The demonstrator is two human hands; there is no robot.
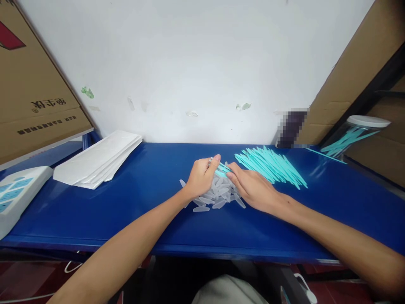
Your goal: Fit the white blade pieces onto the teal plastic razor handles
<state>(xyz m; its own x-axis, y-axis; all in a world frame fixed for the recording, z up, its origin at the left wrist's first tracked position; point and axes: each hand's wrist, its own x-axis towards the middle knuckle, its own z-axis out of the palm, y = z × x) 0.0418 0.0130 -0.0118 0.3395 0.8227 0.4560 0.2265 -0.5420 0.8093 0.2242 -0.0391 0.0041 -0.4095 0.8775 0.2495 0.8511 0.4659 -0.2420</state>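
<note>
Both hands meet over a loose pile of small frosted translucent plastic caps on the blue table. My left hand is closed with the thumb up, gripping one end of thin teal sticks. From the other side my right hand pinches the same teal sticks near their other end. Whether a cap sits inside the left fist is hidden. Just beyond the right hand lies a heap of teal sticks, side by side and slanting.
White flat bags are stacked at the left, by a white device with blue panels. A clear jar with a white lid lies at the right, teal sticks inside. Cardboard boxes flank the blue table; a white wall stands behind.
</note>
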